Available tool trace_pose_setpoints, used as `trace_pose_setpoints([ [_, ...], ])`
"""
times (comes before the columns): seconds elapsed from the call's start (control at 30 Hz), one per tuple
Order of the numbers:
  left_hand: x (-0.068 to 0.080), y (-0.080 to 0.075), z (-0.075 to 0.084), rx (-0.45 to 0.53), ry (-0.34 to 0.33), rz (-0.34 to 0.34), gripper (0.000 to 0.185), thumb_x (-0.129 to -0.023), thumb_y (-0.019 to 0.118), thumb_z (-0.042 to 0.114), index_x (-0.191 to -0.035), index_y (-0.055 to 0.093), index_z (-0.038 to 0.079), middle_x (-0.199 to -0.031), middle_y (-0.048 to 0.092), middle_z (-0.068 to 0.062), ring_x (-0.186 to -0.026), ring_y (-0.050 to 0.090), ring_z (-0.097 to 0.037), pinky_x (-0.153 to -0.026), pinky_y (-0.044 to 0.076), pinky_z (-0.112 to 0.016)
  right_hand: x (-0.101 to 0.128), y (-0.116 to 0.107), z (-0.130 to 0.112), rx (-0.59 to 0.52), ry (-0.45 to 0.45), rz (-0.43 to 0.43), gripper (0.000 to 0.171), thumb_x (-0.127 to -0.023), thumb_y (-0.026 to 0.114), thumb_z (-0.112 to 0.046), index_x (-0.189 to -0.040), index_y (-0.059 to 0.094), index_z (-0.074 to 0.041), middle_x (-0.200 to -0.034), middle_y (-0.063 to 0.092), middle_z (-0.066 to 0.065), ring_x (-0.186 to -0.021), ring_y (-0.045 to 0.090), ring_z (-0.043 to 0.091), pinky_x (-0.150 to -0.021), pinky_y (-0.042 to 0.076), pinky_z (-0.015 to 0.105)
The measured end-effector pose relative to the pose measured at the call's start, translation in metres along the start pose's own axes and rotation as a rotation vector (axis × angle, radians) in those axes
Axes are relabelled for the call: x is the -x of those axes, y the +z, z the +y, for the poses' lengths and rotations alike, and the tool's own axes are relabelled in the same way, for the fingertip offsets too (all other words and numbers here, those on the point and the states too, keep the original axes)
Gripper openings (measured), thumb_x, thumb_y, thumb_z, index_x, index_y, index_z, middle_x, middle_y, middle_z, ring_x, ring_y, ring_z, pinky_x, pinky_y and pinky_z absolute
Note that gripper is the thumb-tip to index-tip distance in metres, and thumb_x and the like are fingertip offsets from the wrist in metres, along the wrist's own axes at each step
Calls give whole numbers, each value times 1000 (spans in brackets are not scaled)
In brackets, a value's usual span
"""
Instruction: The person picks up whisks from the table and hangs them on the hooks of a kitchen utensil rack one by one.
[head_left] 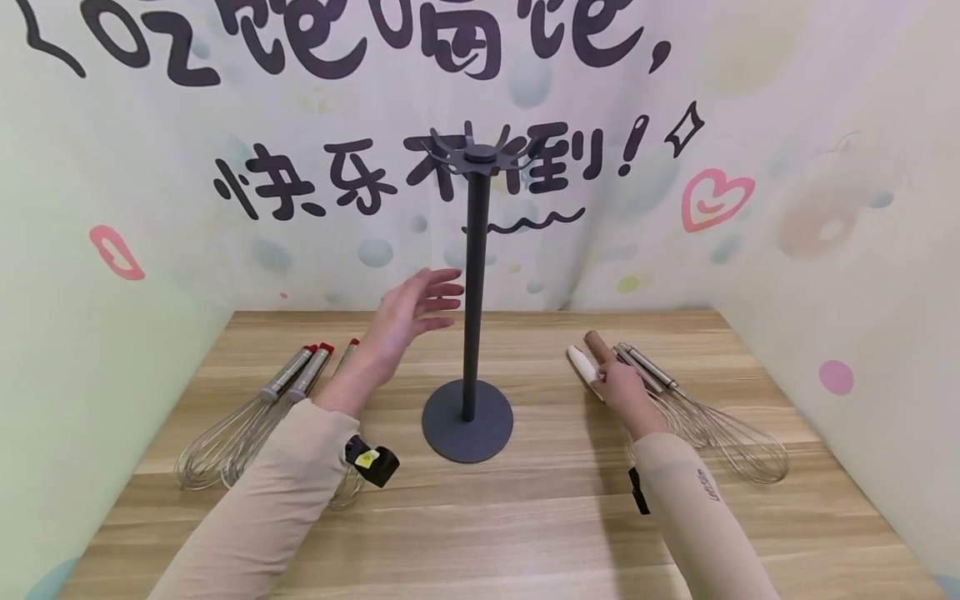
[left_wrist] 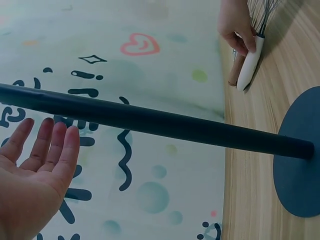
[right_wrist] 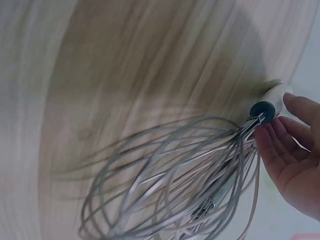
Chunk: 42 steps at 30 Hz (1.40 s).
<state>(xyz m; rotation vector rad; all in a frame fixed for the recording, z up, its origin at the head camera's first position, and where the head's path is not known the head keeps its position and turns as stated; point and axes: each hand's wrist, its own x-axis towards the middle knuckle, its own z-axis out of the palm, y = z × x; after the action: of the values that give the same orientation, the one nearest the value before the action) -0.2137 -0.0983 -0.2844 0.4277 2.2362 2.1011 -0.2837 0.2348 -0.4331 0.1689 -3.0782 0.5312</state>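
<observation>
Pale wood-grain bench (head_left: 540, 533) meets a white wall (head_left: 652, 250) printed with black lettering. On it, about 2 o'clock from the base of a dark stand (head_left: 474, 292), lies the white-handled whisk (head_left: 581, 364); the right hand (head_left: 628, 393) grips its handle between thumb and fingers (near the dark collar). Close beside it, toward 2 o'clock, is a brown handle (head_left: 597, 346), with metal-handled whisks (head_left: 654, 364) at 3 o'clock. Upright on its round base, the stand carries hooks on top. At 11 o'clock from the base, the left hand (head_left: 408, 312) is empty, fingers extended and slightly parted beside the pole (whether touching, I cannot tell). Red-tipped whisks (head_left: 288, 372) lie between 9 and 10 o'clock.
</observation>
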Motion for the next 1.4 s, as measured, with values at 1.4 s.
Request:
trace_pose_setpoints([
  [1.4, -9, 9, 5, 87, 9, -33, 54, -104, 22, 37, -141, 42, 3, -140, 48, -18, -128, 50, -32, -108, 43, -45, 2, -73, -25, -817, 300, -120, 55, -95, 57, -16, -142, 38, 5, -141, 43, 23, -84, 51, 1, -72, 49, 11],
])
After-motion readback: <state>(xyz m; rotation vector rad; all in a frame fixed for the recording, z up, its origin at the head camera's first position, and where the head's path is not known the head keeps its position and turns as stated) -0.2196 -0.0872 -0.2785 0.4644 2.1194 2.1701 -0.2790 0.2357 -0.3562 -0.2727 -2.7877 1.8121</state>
